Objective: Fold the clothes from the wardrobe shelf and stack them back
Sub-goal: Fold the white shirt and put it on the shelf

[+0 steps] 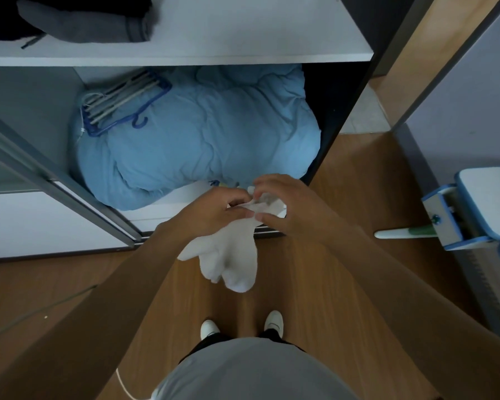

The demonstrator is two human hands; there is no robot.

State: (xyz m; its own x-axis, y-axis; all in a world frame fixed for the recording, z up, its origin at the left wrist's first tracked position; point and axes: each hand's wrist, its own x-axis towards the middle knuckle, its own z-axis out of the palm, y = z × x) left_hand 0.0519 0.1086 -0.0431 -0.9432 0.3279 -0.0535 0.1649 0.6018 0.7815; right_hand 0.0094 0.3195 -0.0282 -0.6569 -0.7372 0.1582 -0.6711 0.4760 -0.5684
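1. At the far left I see the grey sliding wardrobe door [55, 174], and above it, on the white upper shelf [243, 57], a folded dark grey garment [93, 24] already lies flat.
2. Under that shelf a big pale blue padded quilt [202, 131] fills the lower compartment, with a bundle of blue and grey plastic hangers [119, 102] resting on its left part.
3. My left hand [214, 210] is closed on the upper ends of a pair of white cotton socks [228, 255]; its fingers pinch the cuffs.
4. My right hand [286, 203] is touching the same cuffs from the other side, thumb and fingers curled on the fabric. So both hands are together, clamped on the socks, in front of the lower shelf and above the brown wooden floor [329, 284].
5. The socks hang down. Their long axis runs from the cuffs in my hands to the toes, which point toward my white shoes [273, 319].
6. I judge the step is pairing the socks, perhaps turning one cuff over the other. The next move needs a firm hold with one hand while the other rolls the cuff, then placing them on a shelf.
7. At the far right stands a blue and white mop bucket [474, 209], not involved.
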